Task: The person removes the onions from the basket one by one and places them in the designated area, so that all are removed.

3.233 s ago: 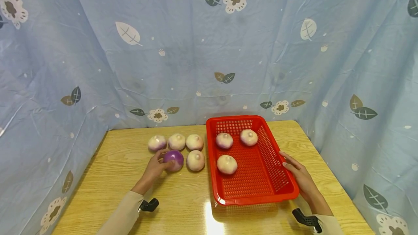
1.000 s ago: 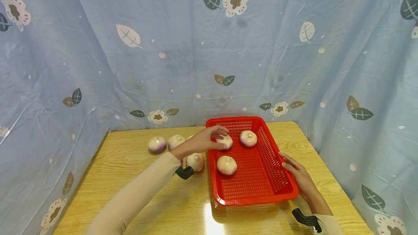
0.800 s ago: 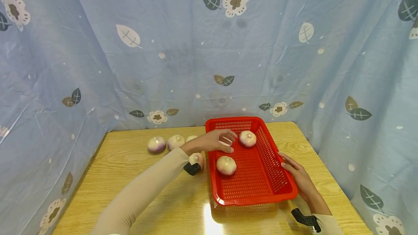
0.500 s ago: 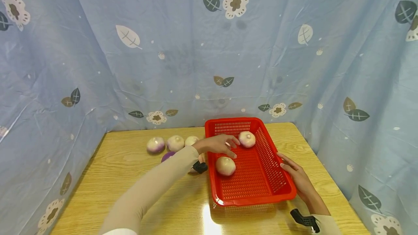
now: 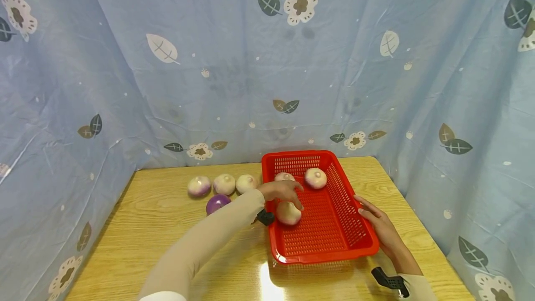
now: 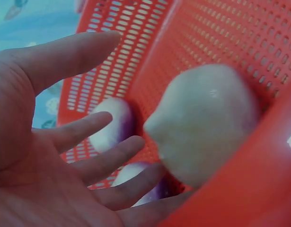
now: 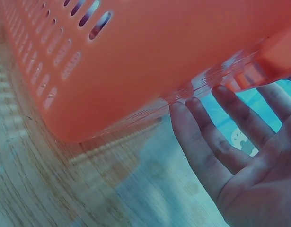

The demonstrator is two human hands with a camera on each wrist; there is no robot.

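My left hand [image 5: 282,191] is over the red basket [image 5: 330,245], just above the near onion [image 5: 288,213]. My fingers [image 6: 95,130] are spread apart and hold nothing. In the left wrist view that pale onion [image 6: 207,123] sits by the basket wall, right in front of my open palm. Two more onions lie at the far end of the basket, one white and purple [image 5: 283,177] and one beside it [image 5: 315,178].

My right hand [image 5: 381,228] lies flat with straight fingers [image 7: 202,142] against the basket's right side.

On the desk [image 5: 159,226] to the left of the basket there are three pale onions in a row [image 5: 224,184], and one all purple onion [image 5: 217,204] in front of them.
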